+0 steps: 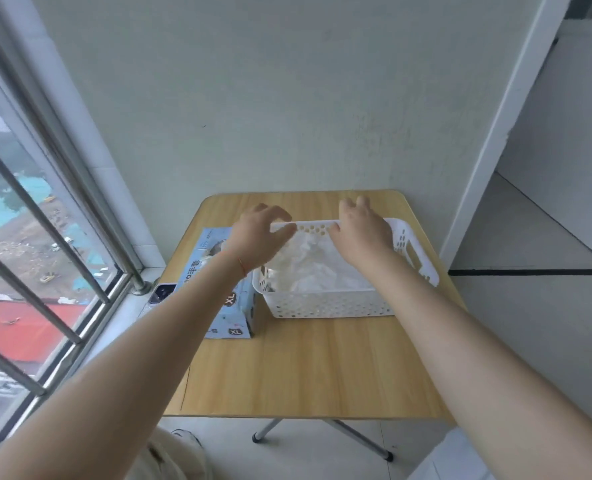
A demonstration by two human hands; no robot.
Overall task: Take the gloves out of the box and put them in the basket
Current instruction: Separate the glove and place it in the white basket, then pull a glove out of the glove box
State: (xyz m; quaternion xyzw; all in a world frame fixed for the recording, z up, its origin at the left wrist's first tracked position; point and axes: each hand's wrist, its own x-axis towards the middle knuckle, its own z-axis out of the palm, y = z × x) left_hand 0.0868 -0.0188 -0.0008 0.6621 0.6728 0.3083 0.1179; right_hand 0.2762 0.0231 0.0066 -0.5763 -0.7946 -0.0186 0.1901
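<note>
A person's two hands reach over a white perforated plastic basket (329, 301) on a wooden counter (308, 368). The left hand (258, 237) curls its fingers over the basket's far rim, thumb underneath, gripping it; the right hand (360, 233) rests on the same rim, fingers extended beyond it, though whether it grips cannot be told. A heap of translucent white gloves (317, 268) lies inside the basket. Just beside the basket's left wall sits the pale blue glove box (223, 299), marked XL. A phone (162, 292) lies on the windowsill left of the counter.
</note>
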